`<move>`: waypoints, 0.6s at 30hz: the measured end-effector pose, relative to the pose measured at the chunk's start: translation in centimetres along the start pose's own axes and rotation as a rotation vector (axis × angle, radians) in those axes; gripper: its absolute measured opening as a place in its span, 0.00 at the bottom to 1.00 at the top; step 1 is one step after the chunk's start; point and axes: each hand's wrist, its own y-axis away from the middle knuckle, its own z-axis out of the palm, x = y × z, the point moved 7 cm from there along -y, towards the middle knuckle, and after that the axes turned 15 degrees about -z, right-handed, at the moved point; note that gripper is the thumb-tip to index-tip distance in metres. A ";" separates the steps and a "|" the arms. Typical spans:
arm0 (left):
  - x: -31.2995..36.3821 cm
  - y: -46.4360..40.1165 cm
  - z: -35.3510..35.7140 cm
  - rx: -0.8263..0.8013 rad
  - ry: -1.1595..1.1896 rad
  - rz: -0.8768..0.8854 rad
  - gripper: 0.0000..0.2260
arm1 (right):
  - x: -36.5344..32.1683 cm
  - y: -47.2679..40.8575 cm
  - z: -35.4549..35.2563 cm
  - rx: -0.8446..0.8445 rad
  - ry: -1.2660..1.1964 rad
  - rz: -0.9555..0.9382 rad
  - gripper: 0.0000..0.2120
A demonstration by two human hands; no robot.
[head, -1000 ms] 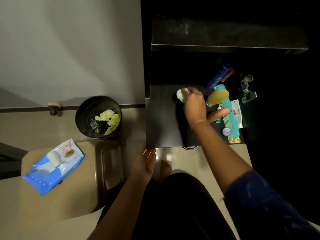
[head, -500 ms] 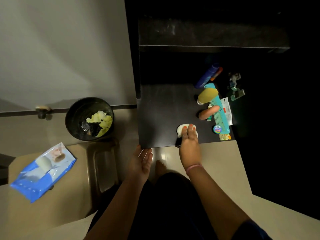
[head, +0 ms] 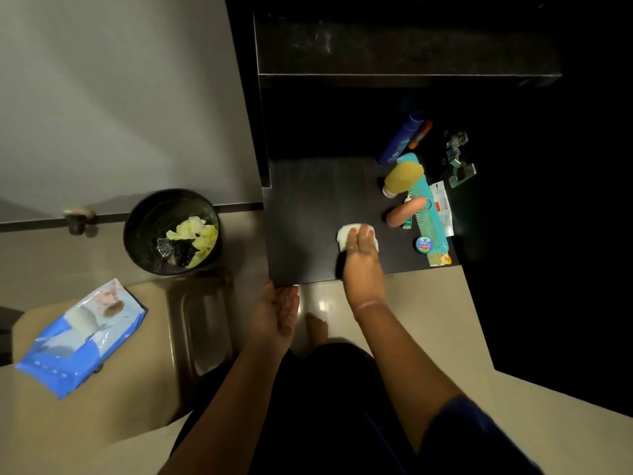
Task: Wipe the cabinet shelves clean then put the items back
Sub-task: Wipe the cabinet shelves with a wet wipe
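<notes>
Right hand (head: 361,260) pressing a white wipe (head: 343,237) flat on the dark cabinet shelf (head: 305,214), near its front edge.

Fingers lie flat on top of the wipe, pinning it to the shelf. Left hand (head: 278,311) hangs relaxed and empty, palm up, its fingertips at the shelf's front left corner. Along the shelf's right edge the items are crowded together: a teal comb (head: 428,214), a round balm tin (head: 424,243) on the comb's near end, a pinkish tube (head: 406,211), a yellow bottle (head: 402,178), a blue tube (head: 399,140) farther back, and a white sachet (head: 442,207) just beside the comb. Left of the cabinet, on the floor, stands a black waste bin (head: 144,231) with yellow scraps inside. Nearer, a blue wet-wipes pack (head: 80,337) lies on a beige stool (head: 144,382).
</notes>
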 end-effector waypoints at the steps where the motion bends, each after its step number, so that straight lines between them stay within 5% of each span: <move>1: 0.1 0.0 -0.1 -0.005 -0.004 -0.006 0.17 | 1.0 1.6 0.2 -0.013 -0.001 0.008 0.27; 6: 0.8 0.0 -0.4 0.010 -0.060 -0.006 0.15 | 5.2 4.1 -1.3 0.187 -0.046 0.219 0.22; 10: 0.5 0.2 -0.7 0.018 -0.080 -0.013 0.10 | 1.6 3.5 -0.6 0.299 -0.166 0.384 0.16; 18: 1.5 -0.1 -0.9 0.075 -0.139 0.021 0.13 | -13.4 3.0 1.9 0.053 -0.114 -0.466 0.17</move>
